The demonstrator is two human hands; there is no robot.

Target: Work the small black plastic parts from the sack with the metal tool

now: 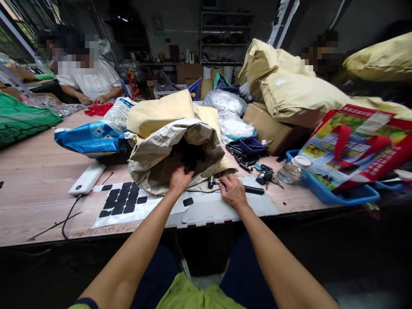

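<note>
Tabletop (38,180), cluttered. A crumpled sack (151,156) lies on its side near the front edge, its mouth toward the wearer, dark contents (191,154) inside (too shadowed to sort out). Left hand (180,179) reaches into the lower part of the mouth; its fingers are bent, the tips lost against the dark, so whether they pinch anything I cannot tell. Right hand (233,189) lies just right of the mouth, palm down, fingers curled over the metal shaft of a small tool (254,189) with a black handle; how firmly they close, I cannot tell. The tool lies across a grey board (206,210).

Left of the board: a white sheet (100,219) bearing rows of black patches (124,198), then a white device (86,179) with a cable (66,219). Right of the tool: keys (277,182), a lidded jar (292,170), and a blue basket (341,197) under a printed bag (325,148). Far left, a person (90,83) sits behind red material (98,109).
</note>
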